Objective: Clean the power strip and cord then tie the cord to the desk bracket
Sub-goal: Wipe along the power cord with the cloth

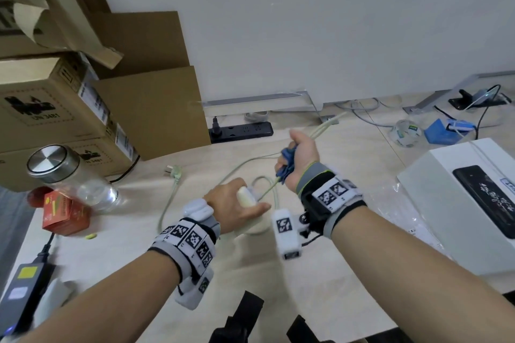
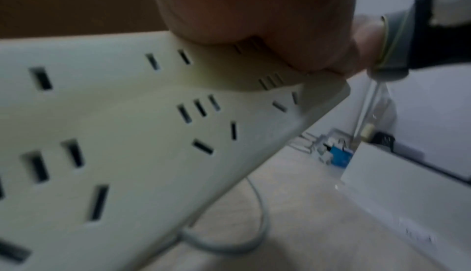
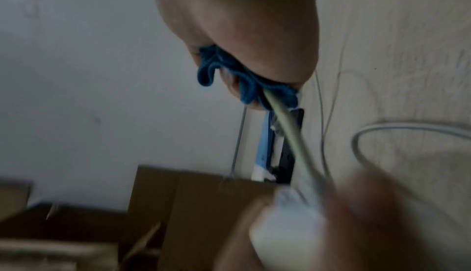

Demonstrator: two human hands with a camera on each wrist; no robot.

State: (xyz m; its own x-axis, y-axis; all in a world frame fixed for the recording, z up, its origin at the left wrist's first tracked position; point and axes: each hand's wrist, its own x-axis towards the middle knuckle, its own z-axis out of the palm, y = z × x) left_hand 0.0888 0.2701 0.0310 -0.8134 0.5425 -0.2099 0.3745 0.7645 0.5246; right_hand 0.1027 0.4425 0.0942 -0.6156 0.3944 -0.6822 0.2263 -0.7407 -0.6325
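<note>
My left hand [image 1: 239, 205] grips the cream power strip [image 1: 246, 198] by its cord end, holding it above the desk; its slotted face [image 2: 127, 134] fills the left wrist view. My right hand [image 1: 299, 157] is fisted around a blue cloth [image 1: 287, 161] wrapped on the cream cord [image 1: 269, 186]. The cord runs taut from the strip up through the cloth [image 3: 244, 81] and out past my fist [image 1: 326, 125]. More cord loops on the desk to its plug [image 1: 174, 171]. No desk bracket can be picked out.
Cardboard boxes [image 1: 69, 108] stack at the left, with a glass jar [image 1: 72, 175] and a red box [image 1: 65, 213] in front. A black power strip [image 1: 241, 131] lies by the wall. A white box [image 1: 468, 200] sits right, a black adapter [image 1: 23, 287] near left.
</note>
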